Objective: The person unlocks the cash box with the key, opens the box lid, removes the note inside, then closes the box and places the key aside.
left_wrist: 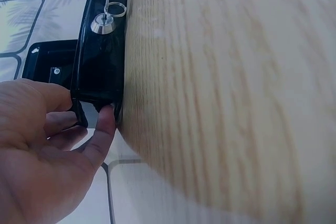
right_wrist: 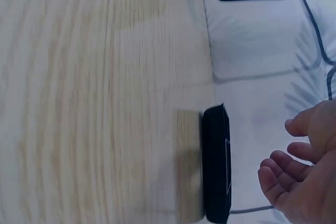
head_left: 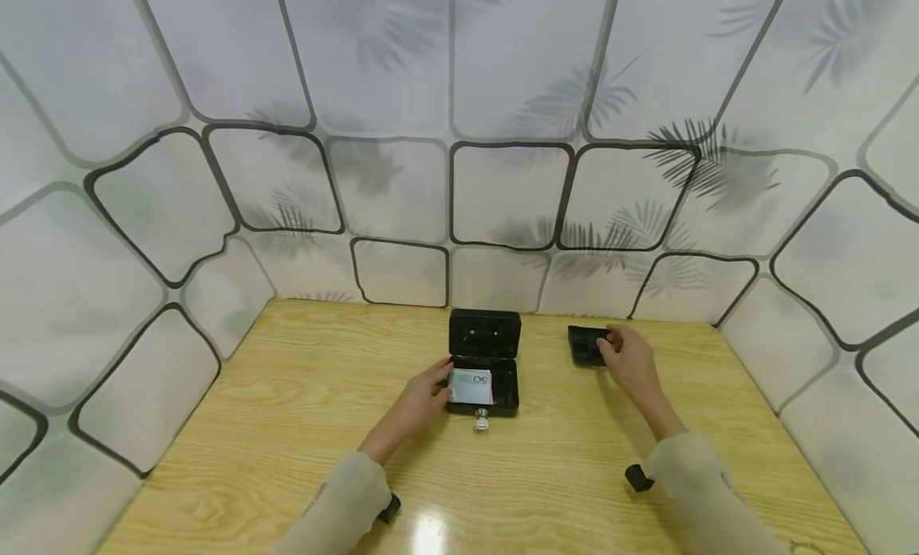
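Observation:
A small black cash box [head_left: 504,389] stands on the table with its lid [head_left: 485,334] raised toward the wall. Banknotes [head_left: 471,386] lie in its left part, the top one marked 50. At the front, a key on a ring [left_wrist: 115,9] sticks out of the silver lock [left_wrist: 103,24]. My left hand [head_left: 425,395] holds the box's left side, its fingers curled at the wall. Further right lies a black tray [head_left: 587,346] with compartments. My right hand [head_left: 630,362] hovers above it, fingers loosely bent; the right wrist view shows a gap between the hand [right_wrist: 304,169] and the tray [right_wrist: 216,163].
A light wooden table [head_left: 323,348] carries everything. Behind it and at both sides rises a pale wall covering [head_left: 402,272] with dark outlines and leaf patterns. The box and tray stand near the table's back edge, with bare wood between them.

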### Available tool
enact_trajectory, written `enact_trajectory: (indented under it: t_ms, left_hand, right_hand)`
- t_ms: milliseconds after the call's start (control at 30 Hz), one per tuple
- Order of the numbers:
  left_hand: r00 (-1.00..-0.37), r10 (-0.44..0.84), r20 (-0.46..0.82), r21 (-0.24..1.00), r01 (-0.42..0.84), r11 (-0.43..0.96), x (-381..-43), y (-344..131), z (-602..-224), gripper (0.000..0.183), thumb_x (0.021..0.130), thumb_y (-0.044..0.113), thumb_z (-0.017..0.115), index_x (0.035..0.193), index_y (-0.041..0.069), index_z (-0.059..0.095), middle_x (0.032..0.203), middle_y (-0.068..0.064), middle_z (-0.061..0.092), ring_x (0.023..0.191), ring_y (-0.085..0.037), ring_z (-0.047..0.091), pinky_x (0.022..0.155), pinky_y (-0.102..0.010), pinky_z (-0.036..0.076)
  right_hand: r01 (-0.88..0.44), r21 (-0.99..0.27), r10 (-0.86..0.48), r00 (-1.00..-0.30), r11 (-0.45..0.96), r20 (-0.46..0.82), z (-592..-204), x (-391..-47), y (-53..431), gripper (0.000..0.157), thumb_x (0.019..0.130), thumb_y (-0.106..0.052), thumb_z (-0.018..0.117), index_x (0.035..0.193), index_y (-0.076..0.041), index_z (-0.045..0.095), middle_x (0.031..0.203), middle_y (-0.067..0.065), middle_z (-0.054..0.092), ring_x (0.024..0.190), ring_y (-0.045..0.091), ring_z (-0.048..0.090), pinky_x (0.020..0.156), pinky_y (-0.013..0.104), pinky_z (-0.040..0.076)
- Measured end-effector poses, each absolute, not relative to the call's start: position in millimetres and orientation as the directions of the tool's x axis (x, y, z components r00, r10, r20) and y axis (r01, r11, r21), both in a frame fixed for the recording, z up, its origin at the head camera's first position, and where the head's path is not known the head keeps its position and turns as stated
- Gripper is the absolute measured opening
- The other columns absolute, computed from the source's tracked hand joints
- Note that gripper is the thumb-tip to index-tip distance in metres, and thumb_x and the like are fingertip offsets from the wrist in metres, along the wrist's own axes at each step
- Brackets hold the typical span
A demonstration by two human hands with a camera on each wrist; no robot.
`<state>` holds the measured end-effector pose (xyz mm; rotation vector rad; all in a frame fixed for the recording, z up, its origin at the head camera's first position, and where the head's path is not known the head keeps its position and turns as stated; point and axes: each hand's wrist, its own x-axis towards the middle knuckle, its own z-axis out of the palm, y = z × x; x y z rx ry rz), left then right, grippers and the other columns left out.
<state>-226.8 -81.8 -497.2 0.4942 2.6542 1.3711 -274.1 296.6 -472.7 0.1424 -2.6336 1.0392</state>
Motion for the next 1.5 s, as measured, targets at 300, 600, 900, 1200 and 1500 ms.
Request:
enact_trajectory:
  t_ms: [300, 600, 900, 1200, 1500]
  left_hand:
    - [-0.942, 0.333, 0.027, 0.819, 0.212, 0.533, -226.1, -81.6, -497.2, 0.052, 0.105, 0.001, 0.054, 0.153, -0.009, 0.039, 0.164, -0.021, 0.032, 0.135, -0.038, 0.053, 0.093, -0.038, 0.055]
    - [-0.944, 0.328, 0.023, 0.823, 0.204, 0.530, -225.5, -81.7, -498.4, 0.052, 0.105, 0.000, 0.054, 0.154, -0.008, 0.039, 0.165, -0.020, 0.031, 0.137, -0.038, 0.050, 0.093, -0.038, 0.054]
    - [-0.947, 0.321, 0.012, 0.835, 0.186, 0.517, -226.4, -81.4, -498.3, 0.052, 0.106, 0.002, 0.054, 0.155, -0.007, 0.038, 0.165, -0.020, 0.030, 0.136, -0.039, 0.051, 0.096, -0.041, 0.054]
    - [-0.945, 0.325, 0.013, 0.831, 0.191, 0.522, -225.7, -81.8, -497.0, 0.053, 0.106, 0.002, 0.054, 0.155, -0.007, 0.038, 0.165, -0.020, 0.030, 0.136, -0.039, 0.052, 0.095, -0.041, 0.055]
    - [-0.942, 0.334, 0.028, 0.839, 0.204, 0.504, -227.6, -82.4, -499.4, 0.052, 0.105, -0.001, 0.055, 0.154, -0.008, 0.039, 0.164, -0.022, 0.031, 0.135, -0.040, 0.052, 0.095, -0.041, 0.056]
  right_hand:
    - [-0.251, -0.667, -0.040, -0.948, 0.701, 0.315, -461.2, -257.1, 266.9, 0.042, 0.104, -0.011, 0.063, 0.136, 0.014, 0.056, 0.114, 0.025, 0.066, 0.103, 0.041, 0.065, 0.085, 0.053, 0.055]
    - [-0.326, -0.668, -0.114, -0.933, 0.669, 0.341, -460.9, -246.0, 236.1, 0.038, 0.102, -0.009, 0.065, 0.133, 0.011, 0.060, 0.107, 0.018, 0.070, 0.094, 0.033, 0.067, 0.077, 0.042, 0.057]
    - [-0.344, -0.670, -0.165, -0.934, 0.657, 0.317, -461.2, -239.6, 207.0, 0.034, 0.100, -0.006, 0.067, 0.130, 0.010, 0.063, 0.107, 0.017, 0.071, 0.098, 0.033, 0.068, 0.079, 0.046, 0.058]
    - [-0.344, -0.692, -0.227, -0.939, 0.634, 0.258, -458.7, -235.4, 179.7, 0.034, 0.099, -0.005, 0.068, 0.127, 0.013, 0.064, 0.102, 0.015, 0.071, 0.092, 0.031, 0.067, 0.070, 0.037, 0.055]
    - [-0.290, -0.692, -0.258, -0.954, 0.662, 0.152, -457.5, -237.3, 153.7, 0.034, 0.098, -0.007, 0.070, 0.128, 0.008, 0.065, 0.105, 0.014, 0.072, 0.088, 0.025, 0.066, 0.074, 0.040, 0.057]
